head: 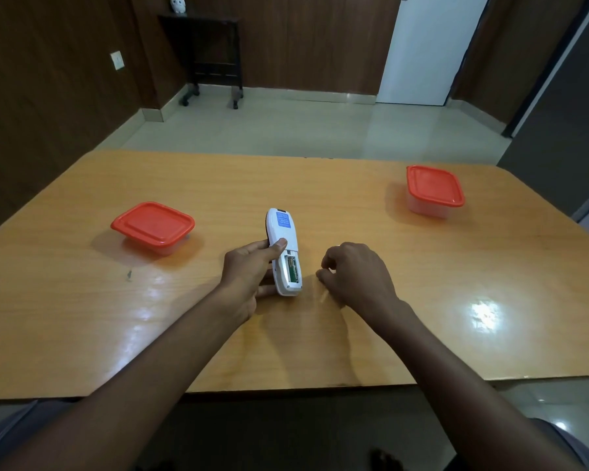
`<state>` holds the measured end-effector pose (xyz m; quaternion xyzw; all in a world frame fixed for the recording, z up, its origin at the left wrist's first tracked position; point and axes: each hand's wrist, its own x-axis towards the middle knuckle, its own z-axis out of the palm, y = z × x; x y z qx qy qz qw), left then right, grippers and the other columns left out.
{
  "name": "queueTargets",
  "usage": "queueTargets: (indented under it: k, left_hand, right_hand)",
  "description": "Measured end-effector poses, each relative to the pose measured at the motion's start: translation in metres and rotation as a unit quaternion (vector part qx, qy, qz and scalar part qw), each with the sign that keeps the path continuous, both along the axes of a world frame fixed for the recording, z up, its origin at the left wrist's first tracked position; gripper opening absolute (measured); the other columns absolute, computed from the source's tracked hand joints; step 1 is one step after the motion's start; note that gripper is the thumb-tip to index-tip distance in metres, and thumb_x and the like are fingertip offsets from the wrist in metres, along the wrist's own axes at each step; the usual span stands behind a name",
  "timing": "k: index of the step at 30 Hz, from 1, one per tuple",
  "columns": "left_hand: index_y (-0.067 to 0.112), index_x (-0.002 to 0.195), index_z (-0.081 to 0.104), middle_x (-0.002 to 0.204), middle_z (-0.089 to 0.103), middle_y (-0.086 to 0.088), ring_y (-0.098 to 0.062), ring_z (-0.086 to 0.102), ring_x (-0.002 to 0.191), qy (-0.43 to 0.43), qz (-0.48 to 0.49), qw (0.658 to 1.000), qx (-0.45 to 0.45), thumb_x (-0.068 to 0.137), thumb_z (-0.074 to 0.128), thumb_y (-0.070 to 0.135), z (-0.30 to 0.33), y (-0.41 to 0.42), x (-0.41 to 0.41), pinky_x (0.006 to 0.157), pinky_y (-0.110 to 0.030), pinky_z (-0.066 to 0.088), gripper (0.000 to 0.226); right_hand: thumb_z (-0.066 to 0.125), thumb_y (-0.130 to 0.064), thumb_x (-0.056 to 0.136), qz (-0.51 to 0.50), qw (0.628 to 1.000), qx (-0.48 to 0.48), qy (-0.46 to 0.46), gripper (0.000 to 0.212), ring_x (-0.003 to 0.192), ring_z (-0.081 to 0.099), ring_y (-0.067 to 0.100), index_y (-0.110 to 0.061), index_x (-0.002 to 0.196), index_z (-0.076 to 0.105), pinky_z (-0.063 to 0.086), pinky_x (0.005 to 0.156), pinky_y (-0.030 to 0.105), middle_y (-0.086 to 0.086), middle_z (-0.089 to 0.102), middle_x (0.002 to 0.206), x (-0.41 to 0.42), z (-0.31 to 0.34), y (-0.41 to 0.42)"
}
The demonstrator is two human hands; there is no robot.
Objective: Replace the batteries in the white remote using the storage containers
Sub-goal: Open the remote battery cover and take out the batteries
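Note:
The white remote [284, 246] lies face down at the table's middle, its blue label up. Its battery compartment [293, 269] is uncovered and a green-gold battery shows inside. My left hand [249, 270] grips the remote from the left, thumb pressed on its back. My right hand [354, 271] hovers just right of the remote with fingers curled; whether it holds anything small is hidden. One clear container with a red lid [152, 225] sits to the left. A second red-lidded container [435, 188] stands at the far right. Both lids are on.
The wooden table [320, 341] has its near edge just below my forearms. Beyond its far edge are a tiled floor, a dark wheeled stand [215, 56] and a white door [429, 49].

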<state>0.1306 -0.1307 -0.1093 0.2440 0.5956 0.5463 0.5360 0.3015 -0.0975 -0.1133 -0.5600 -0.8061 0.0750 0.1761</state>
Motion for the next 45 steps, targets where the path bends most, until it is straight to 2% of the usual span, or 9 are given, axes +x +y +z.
queueTargets:
  k: [8,13,18,23,26,30,36,41,45]
  left_hand:
    - [0.013,0.126,0.066,0.098,0.077,-0.012,-0.029,0.077,0.081,0.002,-0.015,1.000,0.022,0.089,0.075,0.019,0.000,0.000,0.002,0.067,-0.047,0.064,0.039]
    - [0.007,0.121,0.057,0.110,0.069,-0.018,-0.038,0.072,0.095,-0.078,0.001,0.996,0.035,0.091,0.065,0.004,0.003,0.002,0.003,0.070,-0.052,0.063,0.032]
    - [0.006,0.106,0.056,0.106,0.064,-0.021,-0.038,0.072,0.091,-0.144,0.029,0.987,0.062,0.088,0.055,-0.005,0.003,0.004,-0.002,0.074,-0.054,0.062,0.021]
    - [0.003,0.134,0.048,0.119,0.061,-0.028,-0.046,0.068,0.101,-0.189,0.037,0.977,0.087,0.085,0.056,-0.008,0.003,0.002,-0.003,0.078,-0.063,0.059,0.051]
    - [0.001,0.117,0.060,0.109,0.065,-0.024,-0.040,0.070,0.097,-0.198,0.020,0.978,0.068,0.084,0.069,0.000,0.007,0.002,-0.006,0.075,-0.057,0.062,0.034]
    - [-0.003,0.116,0.064,0.106,0.070,-0.023,-0.037,0.075,0.089,-0.159,-0.036,0.986,0.024,0.078,0.077,-0.002,0.009,0.001,-0.006,0.072,-0.047,0.064,0.040]
    - [0.006,0.119,0.071,0.109,0.073,-0.028,-0.044,0.074,0.097,-0.046,-0.133,0.990,0.018,0.077,0.075,-0.008,0.004,-0.004,-0.004,0.070,-0.049,0.064,0.044]
    - [0.022,0.113,0.073,0.111,0.073,-0.015,-0.036,0.076,0.092,0.031,-0.165,0.983,0.069,0.080,0.079,0.001,0.003,-0.007,-0.002,0.066,-0.042,0.062,0.040]
    - [0.029,0.110,0.071,0.108,0.074,-0.011,-0.032,0.077,0.088,0.038,-0.153,0.982,0.100,0.080,0.080,0.004,0.000,-0.009,0.004,0.068,-0.043,0.063,0.040]
  right_hand:
    - [0.070,-0.029,0.087,0.091,0.989,0.030,0.114,0.015,0.072,0.064,0.011,-0.018,0.097,0.074,0.056,0.070,0.036,-0.007,0.072,0.086,-0.010,0.005,-0.010]
    - [0.070,-0.030,0.083,0.021,0.980,-0.078,0.180,0.019,0.077,0.069,0.010,-0.023,0.100,0.071,0.061,0.069,0.041,-0.012,0.073,0.087,-0.009,0.005,-0.007]
    - [0.072,-0.012,0.085,-0.038,0.925,-0.185,0.329,0.020,0.073,0.074,0.022,-0.010,0.105,0.069,0.063,0.051,0.037,0.005,0.072,0.096,-0.008,0.018,-0.009]
    - [0.074,-0.019,0.089,-0.073,0.854,-0.273,0.437,0.016,0.061,0.075,0.025,-0.011,0.102,0.068,0.055,0.054,0.036,0.012,0.075,0.090,-0.007,0.022,-0.006]
    - [0.070,-0.021,0.093,-0.099,0.855,-0.221,0.459,0.018,0.057,0.073,0.014,-0.016,0.108,0.064,0.063,0.059,0.041,0.010,0.072,0.102,-0.007,0.017,-0.002]
    - [0.074,-0.021,0.091,-0.138,0.854,-0.136,0.482,0.015,0.069,0.075,0.014,-0.016,0.102,0.064,0.048,0.048,0.011,0.004,0.073,0.103,0.000,0.016,0.004]
    - [0.076,-0.015,0.089,-0.069,0.896,-0.050,0.436,0.008,0.083,0.076,0.013,-0.011,0.095,0.074,0.056,0.062,0.014,0.003,0.077,0.092,0.003,0.018,0.001]
    - [0.073,-0.011,0.091,-0.029,0.929,0.035,0.367,0.012,0.090,0.074,0.010,-0.012,0.102,0.076,0.062,0.075,0.022,0.000,0.077,0.100,-0.001,0.017,-0.001]
    - [0.071,-0.007,0.091,-0.023,0.933,0.075,0.353,0.017,0.103,0.073,0.015,-0.009,0.107,0.077,0.055,0.076,0.007,0.005,0.075,0.117,-0.005,0.016,-0.004]
